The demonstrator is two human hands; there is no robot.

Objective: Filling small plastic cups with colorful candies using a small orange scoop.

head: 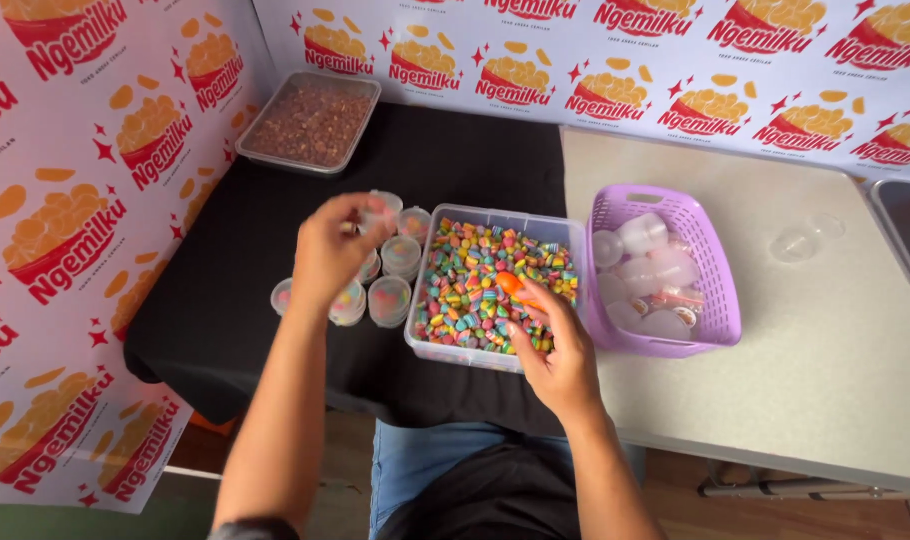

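Clear tub [430, 330] of striped sweets sits mid-table so both hands reach: right hand [555, 350] pinches an orange scoop [510, 284] in it, left hand [330, 250] grips a small cup [380, 210] above filled cups [387, 298].

White printed banner [675, 60] with red-orange snack-bowl pattern behind tables, along left.

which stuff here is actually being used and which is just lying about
In use:
left hand holding a small clear cup
right hand with orange scoop
tub of colourful candy
filled cups

Lying about:
tray of brown bits
purple basket of empty cups
loose lid
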